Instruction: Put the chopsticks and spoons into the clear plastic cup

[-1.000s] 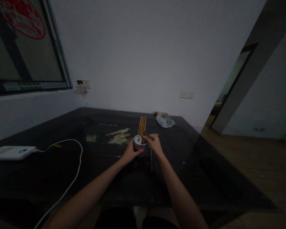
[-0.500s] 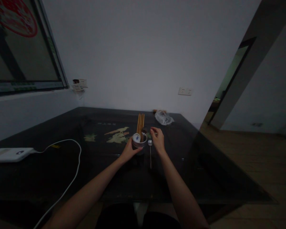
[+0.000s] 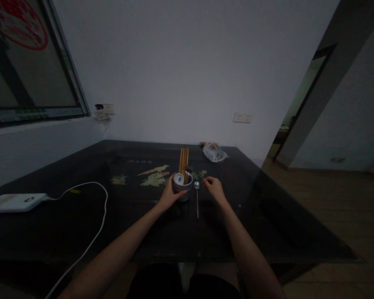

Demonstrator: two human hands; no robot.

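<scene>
My left hand [image 3: 168,194] is wrapped round a metal cup [image 3: 183,197] standing on the dark table. Several wooden chopsticks [image 3: 183,161] stick up out of the cup. A white piece with a blue mark [image 3: 178,179], perhaps the bowl of a porcelain spoon, shows at its left rim. Beside the chopsticks a shiny metal utensil head [image 3: 188,170] rises; its kind is hard to make out. To the right of the cup a metal spoon [image 3: 197,201] lies with its bowl pointing away from me. My right hand [image 3: 215,189] hovers right of that spoon, fingers curled together, with nothing visible in them.
A crumpled clear plastic bag [image 3: 214,153] lies at the back of the table [image 3: 137,245], near the wall. On the left is a white power bank [image 3: 17,202], its white cable [image 3: 103,216] running over the front edge. Wall sockets [image 3: 242,118] are behind.
My right hand has moved away from the cup, right and slightly down, and its fingers have curled in. My left hand stays on the cup.
</scene>
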